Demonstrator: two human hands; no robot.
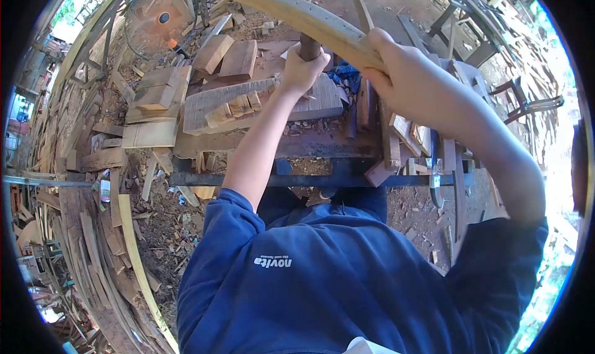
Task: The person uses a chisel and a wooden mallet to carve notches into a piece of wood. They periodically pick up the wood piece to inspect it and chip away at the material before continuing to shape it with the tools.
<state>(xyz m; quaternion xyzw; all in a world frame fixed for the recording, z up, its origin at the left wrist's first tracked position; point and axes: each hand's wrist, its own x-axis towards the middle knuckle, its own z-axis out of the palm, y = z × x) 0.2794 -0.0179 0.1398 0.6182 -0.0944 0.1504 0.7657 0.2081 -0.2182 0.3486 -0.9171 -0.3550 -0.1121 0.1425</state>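
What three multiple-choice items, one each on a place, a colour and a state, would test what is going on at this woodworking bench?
1. Where is the curved wooden piece?
A. flat on the ground
B. held up over the workbench
C. leaning on the fan

2. What colour are the person's sleeves?
A. blue
B. red
C. white

3. What is the left hand doing?
A. hanging open
B. resting flat on a block
C. closed around a dark tool handle

Answers:
1 B, the right hand grips it above the bench.
2 A, both sleeves of the sweatshirt are blue.
3 C, the fingers wrap the handle just below the curved piece.
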